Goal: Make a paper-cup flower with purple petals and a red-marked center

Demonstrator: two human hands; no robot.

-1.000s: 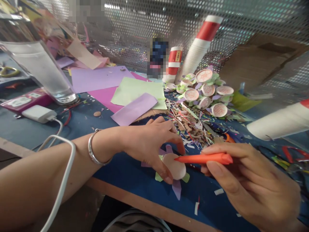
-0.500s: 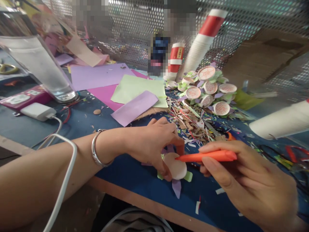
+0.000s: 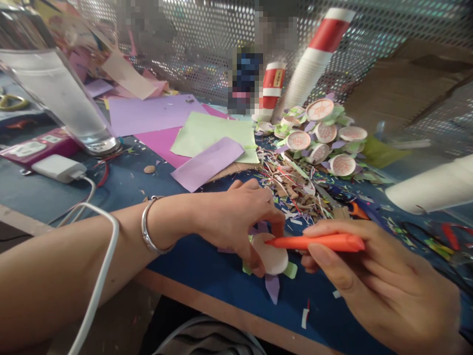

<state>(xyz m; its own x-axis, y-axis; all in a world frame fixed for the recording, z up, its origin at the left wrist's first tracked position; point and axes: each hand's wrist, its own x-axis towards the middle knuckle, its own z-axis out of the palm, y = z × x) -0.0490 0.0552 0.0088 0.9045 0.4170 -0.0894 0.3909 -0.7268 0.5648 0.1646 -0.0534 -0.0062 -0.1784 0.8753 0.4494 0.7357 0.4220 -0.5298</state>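
Note:
My left hand [image 3: 246,219] grips the edge of a round white disc [image 3: 272,255], thumb at its lower left and fingers curled over its far side. Purple and green paper petals stick out around the disc, which lies over the blue table. In my right hand [image 3: 373,271] is an orange pen [image 3: 321,242], held nearly level between thumb and fingers. Its tip points left and meets the upper part of the disc's face. No drawn line can be made out on the disc.
Colored paper sheets [image 3: 216,133] lie behind my left hand. Paper scraps [image 3: 295,190] and finished-looking flower discs [image 3: 320,133] sit behind the pen, near stacked cups [image 3: 314,59]. A glass [image 3: 70,98] and white charger [image 3: 57,167] stand left. A white cable crosses my left forearm.
The pen tip has shifted slightly left across the disc. My left hand keeps its hold, and the whole view has moved a little.

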